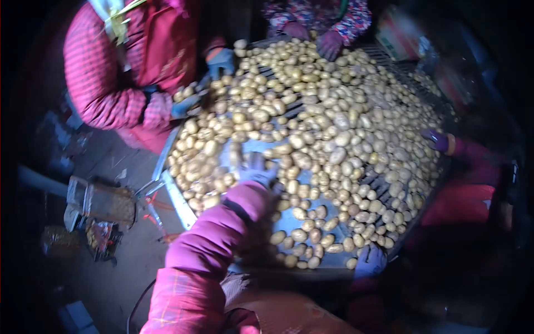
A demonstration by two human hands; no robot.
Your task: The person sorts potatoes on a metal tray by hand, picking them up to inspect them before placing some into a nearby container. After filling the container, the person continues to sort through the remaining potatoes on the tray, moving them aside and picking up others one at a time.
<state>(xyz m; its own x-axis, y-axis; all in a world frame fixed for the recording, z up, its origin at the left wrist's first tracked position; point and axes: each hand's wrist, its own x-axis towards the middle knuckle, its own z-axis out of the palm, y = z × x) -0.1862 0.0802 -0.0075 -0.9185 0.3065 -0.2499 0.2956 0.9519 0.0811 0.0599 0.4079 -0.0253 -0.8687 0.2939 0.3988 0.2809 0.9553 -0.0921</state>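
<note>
My left hand (257, 170), in a light purple glove, reaches over the left middle of the sorting table. It is smeared by motion, so its grip cannot be made out. A blurred potato (236, 153) lies just beyond its fingers. At the near right edge of the table, my right hand (370, 261), gloved in the same colour, rests beside several potatoes (359, 240), fingers apart and pointing away from me. Potatoes of mixed size cover most of the blue table surface (286, 221).
Co-workers' gloved hands are at the table: one holding potatoes (186, 106) at left, another hand (221, 60) beside it, a pair (330, 44) at the far side, one (435, 140) at right. Dark slats (377, 183) show between potatoes. A clear container (108, 201) stands on the floor.
</note>
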